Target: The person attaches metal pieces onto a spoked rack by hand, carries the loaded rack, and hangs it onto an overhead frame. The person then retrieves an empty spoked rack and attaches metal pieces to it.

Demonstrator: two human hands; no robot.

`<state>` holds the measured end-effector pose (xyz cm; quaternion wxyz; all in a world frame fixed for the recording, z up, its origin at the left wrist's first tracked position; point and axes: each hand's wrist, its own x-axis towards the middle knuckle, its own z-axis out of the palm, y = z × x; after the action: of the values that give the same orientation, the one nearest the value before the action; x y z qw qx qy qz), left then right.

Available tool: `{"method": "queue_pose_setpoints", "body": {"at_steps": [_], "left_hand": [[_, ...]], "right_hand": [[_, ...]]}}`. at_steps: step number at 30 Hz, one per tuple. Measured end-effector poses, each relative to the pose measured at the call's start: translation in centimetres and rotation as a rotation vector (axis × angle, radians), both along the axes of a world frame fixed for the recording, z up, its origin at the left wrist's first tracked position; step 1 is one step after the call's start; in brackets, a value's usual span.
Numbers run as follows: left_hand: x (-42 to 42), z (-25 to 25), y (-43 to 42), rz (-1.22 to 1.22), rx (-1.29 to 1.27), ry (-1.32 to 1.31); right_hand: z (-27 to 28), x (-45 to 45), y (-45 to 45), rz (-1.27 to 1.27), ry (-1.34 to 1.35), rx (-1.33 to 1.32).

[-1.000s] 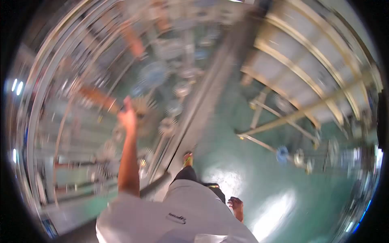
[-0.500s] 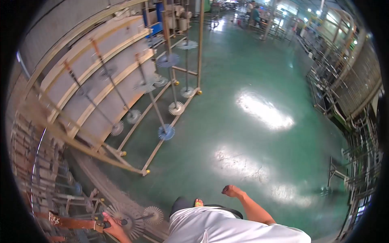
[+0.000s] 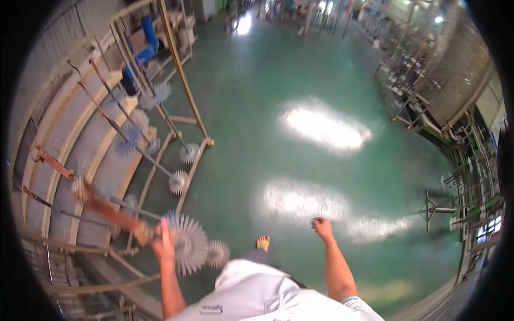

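In the head view, a reddish-brown bar [image 3: 110, 209] is grasped near its lower end by the left hand [image 3: 165, 243], the thumb being pointed upward. The bar is slanted up and away to the left and is blurred along its length. Just beside the left hand, on its right, a large finned disc [image 3: 188, 245] is seen, partly covered by the fingers; how it is joined to the bar cannot be told. A smaller finned disc [image 3: 218, 254] is placed next to it, close to the white shirt [image 3: 251, 283].

The right hand [image 3: 322, 228] is held out over the green floor [image 3: 251, 107], loosely clenched; whether anything small is enclosed in it cannot be told. Between the hands, a foot [image 3: 263, 243] is shown on the floor.

Beyond the left hand, a tall metal frame [image 3: 186, 75] is stood on the floor. Near it, slanted rods are tipped with pale discs [image 3: 179, 183], and pale panels [image 3: 120, 171] are ranged behind them. Blue pipework [image 3: 150, 32] is partly hidden by the frame. At the far right, well apart from the hands, a dark-legged stand [image 3: 428, 210] is placed before crowded metal racks [image 3: 476, 176].
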<state>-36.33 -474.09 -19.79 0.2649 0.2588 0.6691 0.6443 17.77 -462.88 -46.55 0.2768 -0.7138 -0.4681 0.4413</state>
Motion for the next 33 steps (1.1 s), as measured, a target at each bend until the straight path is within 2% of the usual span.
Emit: {"method": "queue_pose_setpoints", "body": {"at_steps": [3,5,6,7,9,12,15,18,22,23,25,27,30,32,33], "left_hand": [[2.8,3.0,14.1,-0.101,-0.016,0.047],[4.7,5.4,23.7,-0.248,0.171,-0.02],[5.9,6.3,28.3,-0.277,0.17,0.007],[6.9,6.7,32.6,-0.311,0.188,0.036],[8.4,6.5,40.8,-0.33,0.227,0.014],[10.5,5.8,52.4,-0.262,0.222,-0.034],[12.1,5.4,63.2,-0.117,0.208,-0.041],[14.3,7.2,73.9,-0.165,0.289,-0.033],[15.2,6.7,88.4,-0.106,0.328,-0.052],[15.1,6.7,89.9,-0.075,0.377,0.015],[15.4,5.3,96.8,-0.008,0.469,0.14],[15.8,4.3,105.4,-0.01,0.45,0.076],[15.1,3.3,115.9,-0.024,0.329,-0.131],[14.9,2.8,124.0,-0.126,0.319,-0.118],[14.4,2.9,128.6,-0.183,0.308,-0.101]], "right_hand": [[0.0,7.9,-3.5,-0.4,0.129,-0.23],[-0.2,12.1,-7.5,-0.453,0.217,-0.41],[-1.2,14.5,-10.3,-0.443,0.279,-0.468],[-3.2,16.5,-14.9,-0.473,0.449,-0.343],[-1.3,16.8,-15.0,-0.421,0.261,-0.634],[0.8,16.7,-8.9,-0.321,0.174,-0.799],[-0.3,17.7,4.0,-0.307,0.166,-0.763],[-1.5,20.3,21.3,-0.379,0.13,-0.681],[-1.4,25.0,51.3,-0.387,-0.003,-0.404],[-2.7,26.4,58.0,-0.297,-0.051,-0.331],[1.8,25.6,74.3,-0.183,-0.057,-0.1],[8.0,23.0,88.2,-0.182,0.046,0.046],[9.8,22.7,100.5,-0.157,0.114,-0.021],[8.3,22.3,105.5,-0.334,0.218,-0.126],[6.8,22.1,107.2,-0.283,0.148,-0.191]]}}
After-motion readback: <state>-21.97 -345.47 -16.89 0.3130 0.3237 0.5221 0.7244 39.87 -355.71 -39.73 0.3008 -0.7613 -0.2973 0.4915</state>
